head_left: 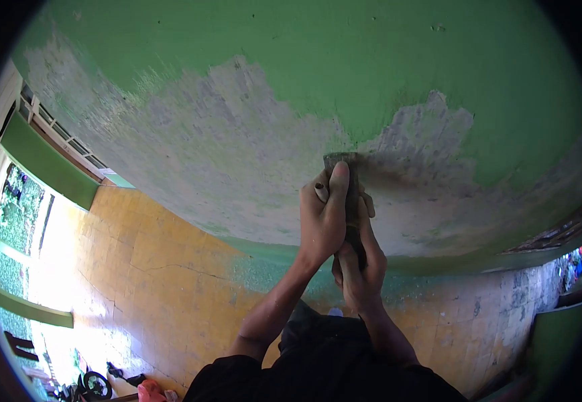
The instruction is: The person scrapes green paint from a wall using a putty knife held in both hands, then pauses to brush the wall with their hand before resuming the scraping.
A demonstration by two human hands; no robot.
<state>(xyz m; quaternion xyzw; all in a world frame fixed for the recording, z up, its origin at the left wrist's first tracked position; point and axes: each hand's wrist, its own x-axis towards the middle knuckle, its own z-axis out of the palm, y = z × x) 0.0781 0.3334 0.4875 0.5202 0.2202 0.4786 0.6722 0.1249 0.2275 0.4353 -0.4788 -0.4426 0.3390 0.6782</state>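
Both hands grip one scraper, its blade pressed flat against a green wall. My left hand wraps the upper part of the tool, thumb stretched up along the blade. My right hand is closed around the handle just below. The blade's edge sits at the border between green paint and a bare grey scraped patch. The handle is mostly hidden by the fingers.
An orange tiled floor runs below the wall. A green window frame with louvres is at the left, with sunlit ground beyond. A small wheeled toy and red cloth lie at bottom left. A green post stands at the right.
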